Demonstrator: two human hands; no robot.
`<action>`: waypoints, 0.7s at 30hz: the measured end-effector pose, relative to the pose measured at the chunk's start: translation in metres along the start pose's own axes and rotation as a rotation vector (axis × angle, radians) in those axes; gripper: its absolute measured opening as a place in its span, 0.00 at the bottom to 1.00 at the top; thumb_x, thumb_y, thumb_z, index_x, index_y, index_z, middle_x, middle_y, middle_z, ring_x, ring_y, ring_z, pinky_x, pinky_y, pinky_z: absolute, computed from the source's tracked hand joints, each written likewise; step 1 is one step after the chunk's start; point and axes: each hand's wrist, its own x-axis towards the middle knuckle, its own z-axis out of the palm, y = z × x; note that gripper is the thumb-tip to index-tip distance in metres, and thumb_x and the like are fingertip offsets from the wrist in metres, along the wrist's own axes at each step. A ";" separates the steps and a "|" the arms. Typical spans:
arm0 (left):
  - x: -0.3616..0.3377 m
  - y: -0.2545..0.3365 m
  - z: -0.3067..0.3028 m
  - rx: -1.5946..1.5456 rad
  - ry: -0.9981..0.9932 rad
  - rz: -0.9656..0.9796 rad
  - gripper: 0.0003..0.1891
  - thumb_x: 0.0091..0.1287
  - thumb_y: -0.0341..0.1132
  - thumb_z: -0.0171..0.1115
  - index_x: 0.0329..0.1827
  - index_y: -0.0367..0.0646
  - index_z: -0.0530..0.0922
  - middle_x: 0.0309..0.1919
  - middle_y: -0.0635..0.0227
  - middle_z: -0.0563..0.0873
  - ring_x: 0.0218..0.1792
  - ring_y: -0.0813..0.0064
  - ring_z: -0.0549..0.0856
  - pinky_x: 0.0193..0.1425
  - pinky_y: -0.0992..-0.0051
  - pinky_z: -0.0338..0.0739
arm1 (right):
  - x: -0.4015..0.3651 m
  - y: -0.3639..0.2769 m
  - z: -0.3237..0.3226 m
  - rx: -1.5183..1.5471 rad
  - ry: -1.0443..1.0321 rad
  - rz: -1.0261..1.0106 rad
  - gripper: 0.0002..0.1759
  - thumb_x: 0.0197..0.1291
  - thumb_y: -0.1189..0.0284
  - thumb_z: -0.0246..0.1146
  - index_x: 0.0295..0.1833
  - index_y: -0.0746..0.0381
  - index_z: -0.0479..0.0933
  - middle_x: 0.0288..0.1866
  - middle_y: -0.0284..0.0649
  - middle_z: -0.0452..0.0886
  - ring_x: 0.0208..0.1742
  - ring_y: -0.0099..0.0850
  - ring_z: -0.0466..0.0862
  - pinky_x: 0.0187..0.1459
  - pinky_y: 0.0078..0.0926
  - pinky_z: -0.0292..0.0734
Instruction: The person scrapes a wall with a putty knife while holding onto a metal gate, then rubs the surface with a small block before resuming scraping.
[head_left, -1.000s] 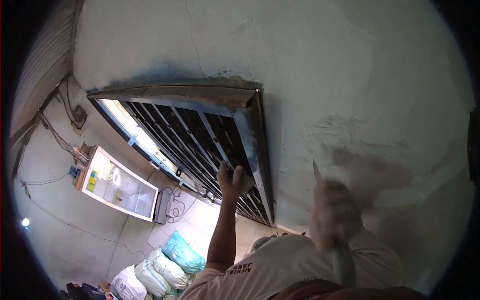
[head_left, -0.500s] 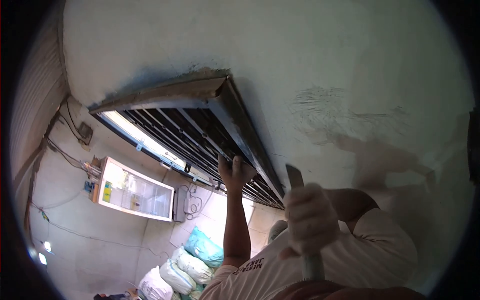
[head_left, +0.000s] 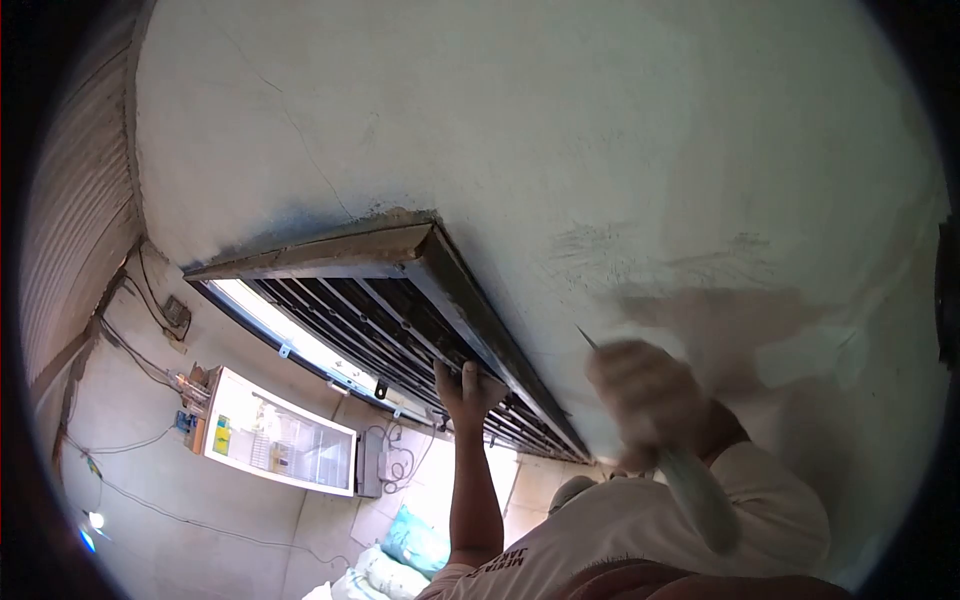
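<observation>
My left hand [head_left: 468, 392] reaches up to the dark metal window grille [head_left: 390, 325], its fingers wrapped round one of the bars. Farther right, in front of the pale wall [head_left: 520, 130], my right hand [head_left: 648, 395] is closed round a bladed tool with a thick pale handle [head_left: 700, 505]. The tool's thin blade [head_left: 586, 338] points up and left, seen nearly edge-on. Motion blurs this hand and the handle. Dark scratch marks [head_left: 600, 245] show on the wall above the blade.
A brown frame [head_left: 330, 252] juts out around the grille. At the lower left are a white-framed glass cabinet [head_left: 280, 432], a grey box [head_left: 371, 462] and hanging wires. Filled sacks [head_left: 415, 540] lie at the bottom. Corrugated sheeting [head_left: 85, 190] runs along the far left.
The grille and wall marks sit lower in the view. My right hand has shifted slightly right, and the tool has turned, its handle swinging right. My left hand still grips the grille.
</observation>
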 end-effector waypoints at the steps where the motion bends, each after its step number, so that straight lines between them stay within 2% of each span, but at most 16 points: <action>1: 0.004 0.000 0.003 -0.011 0.017 -0.001 0.16 0.65 0.34 0.59 0.50 0.31 0.71 0.40 0.60 0.80 0.40 0.72 0.78 0.45 0.73 0.73 | 0.004 -0.014 0.002 0.007 0.058 -0.017 0.20 0.56 0.69 0.64 0.17 0.59 0.64 0.15 0.32 0.61 0.13 0.27 0.61 0.18 0.28 0.58; 3: 0.009 0.007 0.002 0.056 0.002 0.071 0.13 0.64 0.32 0.59 0.46 0.32 0.71 0.36 0.62 0.80 0.36 0.75 0.77 0.40 0.75 0.73 | 0.008 -0.036 0.011 0.026 0.164 -0.056 0.25 0.64 0.62 0.62 0.16 0.56 0.61 0.14 0.29 0.61 0.13 0.27 0.61 0.20 0.28 0.61; 9: 0.007 -0.003 0.001 -0.008 0.017 0.083 0.14 0.63 0.30 0.59 0.48 0.31 0.71 0.34 0.62 0.82 0.35 0.75 0.80 0.39 0.75 0.75 | 0.017 -0.013 0.034 -0.115 0.243 -0.071 0.22 0.64 0.66 0.60 0.19 0.55 0.61 0.14 0.28 0.62 0.13 0.25 0.59 0.20 0.27 0.61; 10: 0.011 -0.005 0.002 -0.021 0.024 0.175 0.14 0.63 0.29 0.60 0.48 0.31 0.71 0.33 0.61 0.83 0.34 0.74 0.81 0.37 0.74 0.76 | 0.013 -0.003 0.033 -0.147 0.234 -0.039 0.22 0.63 0.66 0.60 0.19 0.55 0.61 0.14 0.28 0.62 0.13 0.25 0.59 0.19 0.27 0.61; 13: 0.009 -0.001 -0.001 -0.025 -0.002 0.013 0.14 0.62 0.29 0.61 0.48 0.31 0.71 0.31 0.60 0.83 0.32 0.74 0.82 0.36 0.73 0.76 | -0.019 0.028 0.023 -0.275 0.175 0.158 0.20 0.62 0.69 0.59 0.19 0.56 0.61 0.14 0.28 0.62 0.12 0.24 0.58 0.18 0.25 0.61; 14: 0.011 0.006 -0.002 0.037 -0.013 0.079 0.14 0.62 0.29 0.61 0.47 0.31 0.72 0.31 0.58 0.83 0.32 0.72 0.83 0.36 0.73 0.76 | 0.001 0.026 0.023 -0.211 0.185 0.115 0.20 0.62 0.68 0.60 0.20 0.57 0.61 0.13 0.29 0.60 0.13 0.24 0.59 0.19 0.25 0.61; 17: 0.012 -0.002 -0.004 0.012 -0.018 0.103 0.15 0.61 0.30 0.61 0.48 0.31 0.72 0.31 0.57 0.83 0.32 0.70 0.83 0.37 0.72 0.77 | 0.013 -0.010 0.028 -0.242 0.091 0.054 0.21 0.61 0.67 0.61 0.20 0.58 0.61 0.13 0.30 0.60 0.12 0.25 0.59 0.18 0.25 0.60; 20: 0.012 0.007 -0.004 0.114 -0.003 0.181 0.16 0.61 0.30 0.62 0.50 0.31 0.72 0.31 0.58 0.84 0.32 0.70 0.83 0.38 0.72 0.77 | 0.009 -0.043 0.025 -0.201 0.014 0.077 0.20 0.57 0.71 0.63 0.18 0.58 0.62 0.15 0.33 0.63 0.14 0.29 0.63 0.20 0.30 0.61; 21: 0.010 0.003 -0.003 0.035 0.003 0.104 0.16 0.61 0.30 0.62 0.50 0.32 0.72 0.32 0.58 0.84 0.33 0.71 0.83 0.39 0.72 0.77 | 0.002 -0.024 0.024 -0.182 0.083 0.114 0.19 0.57 0.73 0.63 0.18 0.58 0.61 0.15 0.33 0.63 0.14 0.29 0.63 0.20 0.30 0.61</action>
